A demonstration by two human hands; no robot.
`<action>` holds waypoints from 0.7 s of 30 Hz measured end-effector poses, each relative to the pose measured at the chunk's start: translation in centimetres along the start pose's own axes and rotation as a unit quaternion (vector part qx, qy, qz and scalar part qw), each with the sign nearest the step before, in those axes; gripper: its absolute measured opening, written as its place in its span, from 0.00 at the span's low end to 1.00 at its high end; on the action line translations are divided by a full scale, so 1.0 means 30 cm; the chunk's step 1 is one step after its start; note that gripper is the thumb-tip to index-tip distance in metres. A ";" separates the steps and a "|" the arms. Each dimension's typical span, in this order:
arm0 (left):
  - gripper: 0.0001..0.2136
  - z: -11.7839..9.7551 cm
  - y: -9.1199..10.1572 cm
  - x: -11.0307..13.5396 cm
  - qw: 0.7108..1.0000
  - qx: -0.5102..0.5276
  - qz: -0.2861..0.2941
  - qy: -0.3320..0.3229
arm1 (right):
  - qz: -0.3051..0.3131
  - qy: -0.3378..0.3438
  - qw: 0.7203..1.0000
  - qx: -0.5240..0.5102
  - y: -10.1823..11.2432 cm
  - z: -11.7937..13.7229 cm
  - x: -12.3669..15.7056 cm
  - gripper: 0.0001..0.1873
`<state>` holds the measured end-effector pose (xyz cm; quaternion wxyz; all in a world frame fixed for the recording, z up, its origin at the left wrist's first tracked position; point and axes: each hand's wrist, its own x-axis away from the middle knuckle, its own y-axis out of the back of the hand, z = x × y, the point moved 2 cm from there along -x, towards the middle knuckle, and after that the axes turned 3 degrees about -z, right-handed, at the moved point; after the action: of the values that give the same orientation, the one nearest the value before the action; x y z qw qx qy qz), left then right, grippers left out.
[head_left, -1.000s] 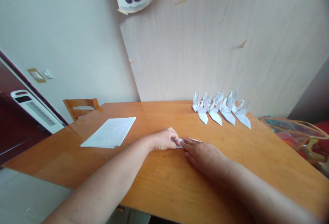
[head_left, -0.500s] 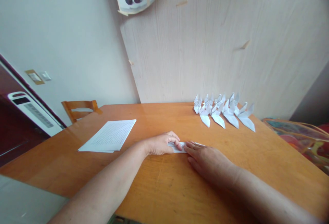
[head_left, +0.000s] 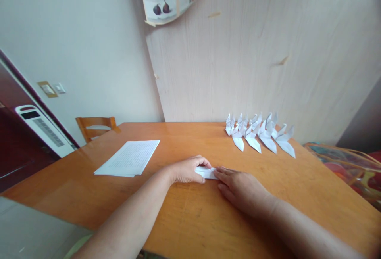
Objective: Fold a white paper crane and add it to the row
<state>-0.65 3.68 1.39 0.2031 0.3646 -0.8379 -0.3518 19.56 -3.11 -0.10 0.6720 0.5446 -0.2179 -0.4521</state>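
Observation:
A narrow strip of folded white paper (head_left: 207, 173) lies on the wooden table between my hands. My left hand (head_left: 187, 170) grips its left end, the thumb along the near edge and the curled fingers at the far edge. Over the right end, my right hand (head_left: 242, 187) rests palm down with fingers stretched out flat, covering that part of the strip. Beyond it at the back right stand several folded paper cranes (head_left: 251, 138) in rows.
A stack of written paper sheets (head_left: 129, 158) lies on the left of the table (head_left: 184, 219). Behind the far left corner is a wooden chair (head_left: 97, 122). A board (head_left: 223, 72) leans along the far edge. Clutter with orange edging (head_left: 342, 156) sits off the right side.
My left fingertips have drawn back from the middle of the strip, and the thumb now shows along its near edge. My right hand stays on the paper. The view has tilted slightly.

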 end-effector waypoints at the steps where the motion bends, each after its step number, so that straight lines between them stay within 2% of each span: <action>1: 0.22 -0.006 -0.003 -0.003 1.000 -0.014 -0.008 -0.005 | -0.008 0.003 1.000 -0.008 0.001 -0.004 -0.001 0.23; 9: 0.15 -0.058 -0.033 -0.025 0.992 -0.117 -0.048 -0.030 | -0.055 0.030 0.994 -0.089 0.013 -0.033 -0.015 0.19; 11: 0.12 -0.058 -0.045 -0.029 0.994 -0.086 -0.060 -0.029 | -0.088 0.028 0.992 -0.089 0.014 -0.049 -0.018 0.19; 13: 0.12 -0.046 -0.056 -0.030 0.997 -0.012 -0.071 -0.012 | -0.149 0.005 0.985 -0.082 0.017 -0.074 -0.020 0.20; 17: 0.11 -0.016 -0.057 -0.032 0.989 0.061 -0.131 0.010 | -0.290 -0.091 0.944 -0.129 0.024 -0.134 -0.021 0.24; 21: 0.13 0.000 -0.033 -0.035 0.972 0.134 -0.190 0.033 | -0.372 -0.183 0.873 -0.257 0.019 -0.176 -0.026 0.27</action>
<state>0.48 3.99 0.56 0.1088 0.5526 -0.7857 -0.2560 23.53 0.38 -1.05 0.5185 0.3006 0.0058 -0.8004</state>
